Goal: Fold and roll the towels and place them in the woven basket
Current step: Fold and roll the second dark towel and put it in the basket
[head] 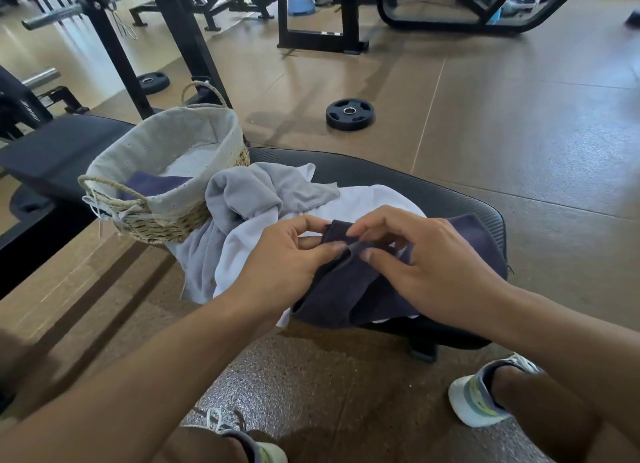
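Navy towel [381, 282]: laid near on the black bench pad [433, 189], edge pinched by left hand [291, 254] and right hand [426, 265], seemingly to align a fold.
Woven basket [162, 182]: set far-left, within reach.

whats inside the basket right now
The basket holds a dark purple towel beside a white one. Its near wall hides their lower parts and the bottom.

A woven basket [166, 182] sits on the left of the desk [398, 178], a folded towel [152, 183] inside. Loose towels [263, 199] lie heaped just right of it; a weight plate [349, 113] lies on the floor behind.
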{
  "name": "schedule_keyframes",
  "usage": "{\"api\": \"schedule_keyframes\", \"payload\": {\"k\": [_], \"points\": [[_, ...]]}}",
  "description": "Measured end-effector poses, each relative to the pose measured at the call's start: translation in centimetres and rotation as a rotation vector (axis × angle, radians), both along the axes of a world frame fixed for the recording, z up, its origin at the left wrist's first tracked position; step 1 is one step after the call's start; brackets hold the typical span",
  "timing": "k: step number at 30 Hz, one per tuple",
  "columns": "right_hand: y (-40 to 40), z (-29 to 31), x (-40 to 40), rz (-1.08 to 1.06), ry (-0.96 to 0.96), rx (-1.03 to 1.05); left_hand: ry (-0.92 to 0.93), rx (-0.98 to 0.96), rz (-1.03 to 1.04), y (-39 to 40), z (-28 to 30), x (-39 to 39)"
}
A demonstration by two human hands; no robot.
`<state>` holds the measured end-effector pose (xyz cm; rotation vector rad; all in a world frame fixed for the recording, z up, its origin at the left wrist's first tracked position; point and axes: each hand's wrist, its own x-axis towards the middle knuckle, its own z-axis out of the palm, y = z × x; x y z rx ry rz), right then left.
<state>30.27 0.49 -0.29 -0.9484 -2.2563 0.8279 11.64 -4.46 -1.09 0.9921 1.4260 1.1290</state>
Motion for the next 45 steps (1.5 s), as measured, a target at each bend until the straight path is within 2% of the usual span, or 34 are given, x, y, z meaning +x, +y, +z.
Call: {"api": "schedule_keyframes", "payload": {"k": [7, 13, 17, 22, 29, 32, 36, 38, 40, 43, 45], "points": [[0.4, -0.1, -0.1, -0.113, 0.072, -0.065, 0.108, 0.003, -0.089, -0.2, 0.4, 0.0], [0.5, 0.2, 0.2, -0.087, -0.019, 0.006, 0.158, 0.026, -0.135, -0.3, 0.5, -0.1], [0.7, 0.5, 0.4, -0.080, -0.023, 0.015, 0.024, -0.022, -0.174, -0.2, 0.5, -0.4], [0.6, 0.4, 0.5, -0.001, -0.008, 0.041, -0.055, -0.077, -0.081, 0.2, 0.2, -0.3], [0.6, -0.1, 0.0, 0.008, 0.020, 0.058, 0.158, 0.074, -0.093, -0.4, 0.1, 0.0], [0.7, -0.1, -0.2, -0.033, 0.054, 0.078, 0.166, 0.113, -0.028, -0.7, 0.7, 0.7], [0.7, -0.3, -0.4, -0.079, 0.063, 0.063, 0.090, 0.163, -0.094, -1.2, 1.5, 1.1], [0.9, -0.5, -0.4, -0.074, 0.054, 0.041, 0.121, 0.185, -0.111, -1.3, 1.3, 1.0], [1.4, -0.5, -0.2, -0.036, 0.004, 0.035, 0.188, 0.209, -0.071, -1.1, 1.0, 0.9], [3.1, -0.7, 0.6, 0.084, -0.272, 0.122, 0.222, 0.197, 0.010, -0.6, 0.5, 0.5], [4.3, -0.8, 1.1, 0.128, -0.376, 0.165, 0.225, 0.204, 0.051, -0.5, 0.5, 0.1]]}}
